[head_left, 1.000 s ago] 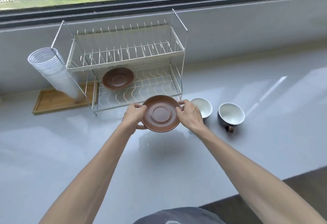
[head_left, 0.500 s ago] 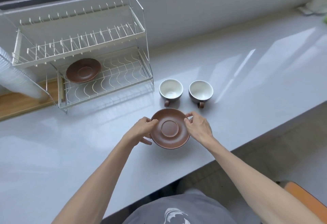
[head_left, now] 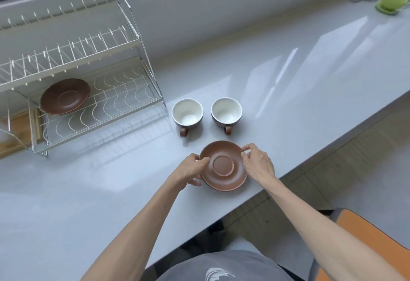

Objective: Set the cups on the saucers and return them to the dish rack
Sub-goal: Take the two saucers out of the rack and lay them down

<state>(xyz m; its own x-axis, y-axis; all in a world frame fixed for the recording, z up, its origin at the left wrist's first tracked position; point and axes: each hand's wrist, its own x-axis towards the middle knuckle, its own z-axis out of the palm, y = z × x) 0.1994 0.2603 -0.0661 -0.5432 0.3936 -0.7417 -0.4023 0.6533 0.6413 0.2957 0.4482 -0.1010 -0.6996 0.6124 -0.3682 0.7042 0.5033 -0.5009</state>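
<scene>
1. Head view: a round brown saucer [head_left: 224, 166] with a matte glaze and a raised ring at its centre sits near the front edge of the counter [head_left: 288, 76]. The left hand [head_left: 190, 169] pinches its left rim and the right hand [head_left: 257, 165] pinches its right rim, so both hands are closed on it. Whether it rests fully on the surface cannot be told.
2. Just beyond the saucer stand two cups, upright and empty, white inside and dark outside, each with a small brown handle pointing toward the person: the left cup [head_left: 187, 113] and the right cup [head_left: 226, 112], side by side and apart.
3. To the far left is a two-tier white wire dish rack [head_left: 115, 43]. A second brown saucer [head_left: 65, 96] of the same shape lies on its lower tier, toward the left.
4. The counter is smooth, glossy and pale grey, with light reflections.
5. Count: two saucers, two cups, one rack.
</scene>
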